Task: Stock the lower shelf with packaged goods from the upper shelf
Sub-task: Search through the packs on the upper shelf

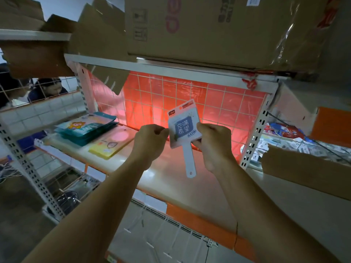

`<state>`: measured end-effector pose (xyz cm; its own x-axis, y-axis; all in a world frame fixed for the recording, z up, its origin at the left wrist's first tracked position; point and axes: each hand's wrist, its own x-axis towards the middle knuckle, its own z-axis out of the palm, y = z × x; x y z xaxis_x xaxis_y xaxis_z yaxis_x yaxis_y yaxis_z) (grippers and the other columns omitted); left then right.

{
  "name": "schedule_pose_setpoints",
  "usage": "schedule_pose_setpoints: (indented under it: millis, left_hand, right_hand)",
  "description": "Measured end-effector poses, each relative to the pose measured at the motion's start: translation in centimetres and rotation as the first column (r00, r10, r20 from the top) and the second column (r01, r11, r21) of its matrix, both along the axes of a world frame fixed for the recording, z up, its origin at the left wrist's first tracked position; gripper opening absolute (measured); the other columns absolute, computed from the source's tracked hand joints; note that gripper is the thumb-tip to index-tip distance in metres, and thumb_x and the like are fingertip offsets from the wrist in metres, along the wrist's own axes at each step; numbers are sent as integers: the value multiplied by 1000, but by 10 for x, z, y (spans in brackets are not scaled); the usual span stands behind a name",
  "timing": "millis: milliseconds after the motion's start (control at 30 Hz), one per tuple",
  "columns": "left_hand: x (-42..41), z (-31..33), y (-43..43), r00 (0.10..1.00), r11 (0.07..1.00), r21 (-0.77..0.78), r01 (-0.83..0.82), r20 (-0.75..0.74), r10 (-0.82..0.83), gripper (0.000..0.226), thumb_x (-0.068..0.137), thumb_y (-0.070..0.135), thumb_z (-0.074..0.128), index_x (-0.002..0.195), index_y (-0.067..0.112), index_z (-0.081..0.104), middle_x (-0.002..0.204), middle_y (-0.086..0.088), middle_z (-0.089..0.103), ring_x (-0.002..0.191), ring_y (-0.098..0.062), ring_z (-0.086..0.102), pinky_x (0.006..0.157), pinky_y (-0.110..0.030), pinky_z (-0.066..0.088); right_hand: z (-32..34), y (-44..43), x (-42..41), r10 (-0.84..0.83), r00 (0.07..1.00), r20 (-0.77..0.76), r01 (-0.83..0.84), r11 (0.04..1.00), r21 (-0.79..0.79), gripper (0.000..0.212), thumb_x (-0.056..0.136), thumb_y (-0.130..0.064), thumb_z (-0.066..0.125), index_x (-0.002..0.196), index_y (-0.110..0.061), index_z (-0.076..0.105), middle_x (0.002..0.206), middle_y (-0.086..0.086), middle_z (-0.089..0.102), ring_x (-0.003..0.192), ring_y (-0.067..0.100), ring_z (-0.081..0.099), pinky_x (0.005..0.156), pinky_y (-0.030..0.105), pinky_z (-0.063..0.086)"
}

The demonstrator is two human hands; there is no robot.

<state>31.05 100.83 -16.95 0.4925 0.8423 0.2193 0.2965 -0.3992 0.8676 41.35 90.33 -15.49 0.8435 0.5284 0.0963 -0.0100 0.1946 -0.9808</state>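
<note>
A white packaged item with a blue square label and a long handle (183, 130) is held above the white shelf board (171, 168). My right hand (214, 145) grips its right edge. My left hand (151, 141) is curled at the package's left edge, pinching it. On the shelf's left lies a stack of teal flat packages (85, 128), with a yellow flat package (108, 147) beside it. Large cardboard boxes (218, 29) sit on the upper shelf overhead.
A red sheet behind a wire grid (190, 99) backs the shelf. Perforated white uprights (254, 139) flank it. More packaged goods (284, 133) fill the bay to the right, behind a cardboard flap (303, 168). A person (47, 90) is visible beyond the left shelf.
</note>
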Motion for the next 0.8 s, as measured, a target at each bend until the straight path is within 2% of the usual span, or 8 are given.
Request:
schedule_pose_setpoints:
  millis: [100,167,267,400,500,633,700,800]
  left_hand:
    - [24,-6,14,997,979,-195,57,69,-45,36,93,14,52,59,7,59,57,-7,57,55,-20,51,59,-26,46]
    - [38,-9,23,991,958,-276,78,130,-43,27,92,7,52,73,-6,65,68,-12,62,60,-20,57,68,-32,55]
    - [50,-13,37,985,953,-293,79,170,-29,19,91,1,52,86,-7,68,78,-16,65,68,-24,63,64,-28,56]
    - [58,-25,67,988,956,-280,90,146,-50,18,85,2,55,79,-13,63,68,-15,55,65,-22,48,60,-34,41]
    - [59,-30,92,984,939,-324,115,165,-64,18,85,2,56,80,-12,65,72,-27,59,69,-23,52,65,-38,48]
    - [50,-35,128,973,909,-363,206,176,-150,15,73,18,61,67,9,72,82,-30,67,70,-31,58,74,-53,51]
    - [44,-37,150,959,892,-362,270,183,-216,16,79,12,61,67,6,71,81,-28,66,73,-37,61,84,-58,53]
    - [34,-39,179,937,875,-347,338,211,-278,17,88,1,57,79,-1,72,92,-33,66,79,-30,62,87,-56,53]
  right_hand:
    - [-5,11,20,55,990,-131,-47,997,62,27,87,7,50,62,-2,49,67,13,47,68,22,46,58,28,51]
    - [-10,20,29,68,981,-182,-57,996,67,19,88,5,51,71,4,58,73,16,56,72,25,53,64,33,55]
    - [-18,34,41,54,982,-181,-50,998,23,18,90,3,52,78,10,63,79,20,65,74,27,62,66,33,60]
    - [-27,54,51,26,996,-88,-36,993,-112,27,92,-3,53,67,-5,64,80,17,69,66,24,67,61,32,61]
    - [-35,72,53,-6,1000,10,8,973,-230,29,92,-8,55,66,-13,66,78,13,68,55,17,60,53,28,54]
    - [-43,97,45,-73,996,55,85,959,-270,17,90,-6,57,80,-10,71,78,10,67,49,13,56,48,24,49]
    - [-47,113,37,-133,991,34,137,956,-261,12,89,-6,60,87,-10,71,75,8,64,44,12,54,47,25,51]
    - [-52,138,23,-167,986,25,168,951,-260,16,89,-4,60,79,-13,69,67,4,61,44,15,54,50,29,53]
